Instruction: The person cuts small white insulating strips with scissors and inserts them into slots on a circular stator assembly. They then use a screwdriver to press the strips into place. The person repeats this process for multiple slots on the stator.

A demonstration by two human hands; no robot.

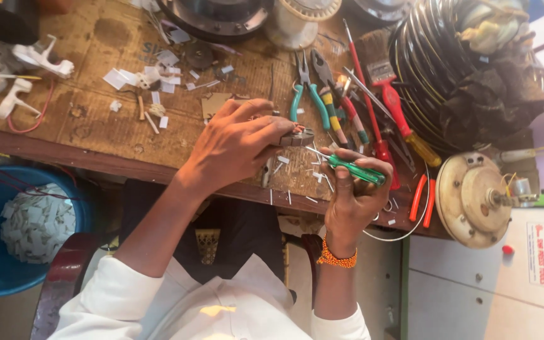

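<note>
Fingers of the left hand (237, 145) are pinching a small grey metal part (298, 137) at the workbench (96, 135) edge. Just right of it, the right hand (355, 198) is gripping a green-handled screwdriver (347, 168), its shaft slanting up-left toward that part.

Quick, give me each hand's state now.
Left hand: closed on a small metal part.
Right hand: closed on a green-handled screwdriver.
</note>
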